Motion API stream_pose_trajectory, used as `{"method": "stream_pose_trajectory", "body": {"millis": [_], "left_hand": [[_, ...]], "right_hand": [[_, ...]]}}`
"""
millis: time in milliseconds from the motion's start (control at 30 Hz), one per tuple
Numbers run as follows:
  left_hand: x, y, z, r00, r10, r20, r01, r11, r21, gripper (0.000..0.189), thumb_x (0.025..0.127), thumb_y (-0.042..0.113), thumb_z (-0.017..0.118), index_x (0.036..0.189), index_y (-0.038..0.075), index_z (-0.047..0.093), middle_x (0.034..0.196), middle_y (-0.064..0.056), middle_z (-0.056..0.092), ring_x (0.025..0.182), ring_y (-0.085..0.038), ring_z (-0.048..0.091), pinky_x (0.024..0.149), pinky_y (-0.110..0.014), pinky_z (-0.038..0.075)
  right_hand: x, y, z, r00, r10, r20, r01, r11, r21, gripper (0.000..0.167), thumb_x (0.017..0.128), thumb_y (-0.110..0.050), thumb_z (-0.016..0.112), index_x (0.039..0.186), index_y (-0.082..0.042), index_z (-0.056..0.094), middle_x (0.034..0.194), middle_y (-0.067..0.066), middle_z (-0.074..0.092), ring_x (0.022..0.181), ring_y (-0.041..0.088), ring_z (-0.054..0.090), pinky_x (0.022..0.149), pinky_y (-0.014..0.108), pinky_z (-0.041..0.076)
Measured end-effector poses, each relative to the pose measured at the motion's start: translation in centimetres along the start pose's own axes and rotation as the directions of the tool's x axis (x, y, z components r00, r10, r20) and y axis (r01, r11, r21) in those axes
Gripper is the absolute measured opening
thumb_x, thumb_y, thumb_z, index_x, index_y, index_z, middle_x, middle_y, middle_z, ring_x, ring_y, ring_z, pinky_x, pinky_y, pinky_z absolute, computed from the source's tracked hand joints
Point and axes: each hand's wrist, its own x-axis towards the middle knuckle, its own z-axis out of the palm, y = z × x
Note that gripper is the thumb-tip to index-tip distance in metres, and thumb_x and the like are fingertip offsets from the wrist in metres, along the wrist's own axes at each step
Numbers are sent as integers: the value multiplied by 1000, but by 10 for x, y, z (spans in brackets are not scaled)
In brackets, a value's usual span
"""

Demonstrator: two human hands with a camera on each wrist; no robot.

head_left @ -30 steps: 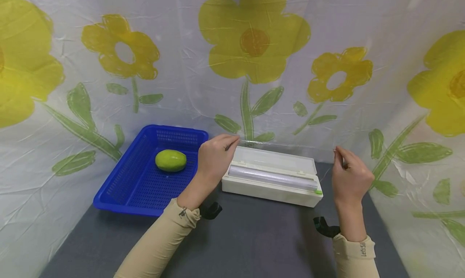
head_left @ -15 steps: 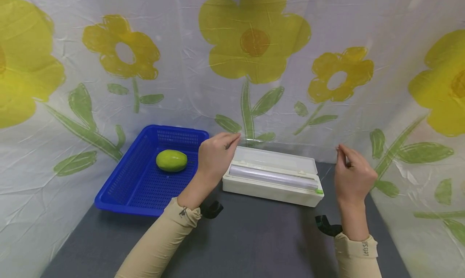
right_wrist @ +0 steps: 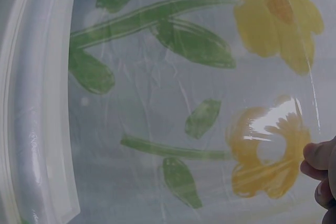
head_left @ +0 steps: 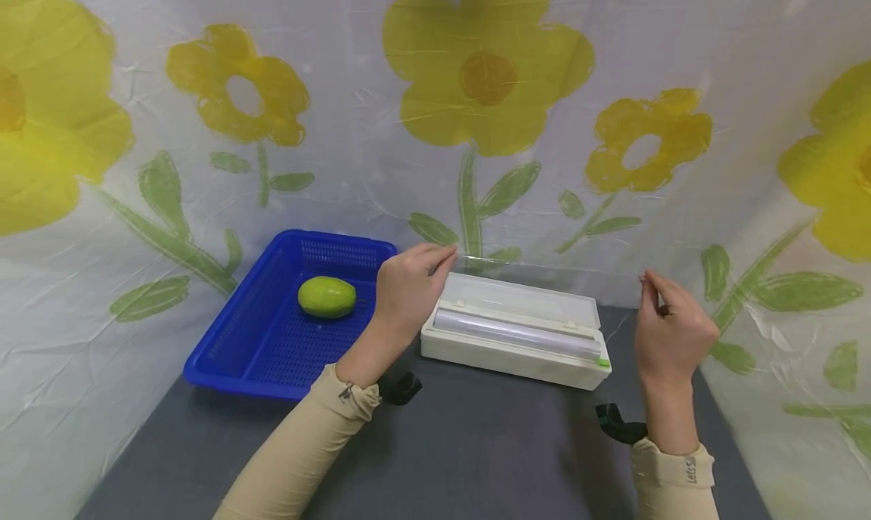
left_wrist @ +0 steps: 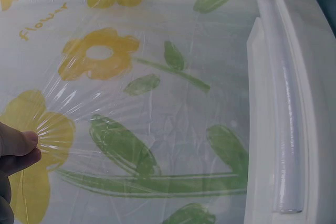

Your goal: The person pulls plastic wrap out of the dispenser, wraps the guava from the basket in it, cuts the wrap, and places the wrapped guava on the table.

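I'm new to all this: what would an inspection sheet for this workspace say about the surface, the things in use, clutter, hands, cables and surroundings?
Surface: dark grey tabletop.
Things in use: clear plastic film, stretched between the hands; white dispenser box, lid open, film roll inside.
Clutter: nothing seen beyond a blue perforated basket, left of the box, with a yellow-green fruit in it.
Left hand: raised, pinching the film.
Right hand: raised, pinching the film.
Cables: nothing seen.
Surroundings: pale plastic backdrop printed with yellow flowers; beige sleeves on the person's arms.
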Motion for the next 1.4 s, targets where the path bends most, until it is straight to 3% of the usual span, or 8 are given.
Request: {"method": "stream_pose_trajectory", "body": {"millis": [300, 1400], "left_hand": [[3, 3, -4, 1000, 6, -8, -6, 1000, 6, 15, 95, 12, 80, 108, 5, 85, 97, -10, 81, 73, -21, 76, 59, -35, 58], [12, 9, -10, 999, 33, -21, -33, 999, -11, 15, 95, 9, 80, 107, 2, 84, 97, -12, 81, 76, -23, 77, 61, -36, 60]], "right_hand": [[5, 1, 0, 1000, -12, -12, 12, 1000, 4, 16, 100, -10, 75, 106, 2, 83, 99, 22, 79, 71, 43, 72, 76, 1, 28], [15, -2, -6, 1000, 5, -21, -4, 1000, 22, 20, 102, -13, 73, 106, 3, 83, 98, 23, 79, 73, 44, 73, 76, 0, 29]]}}
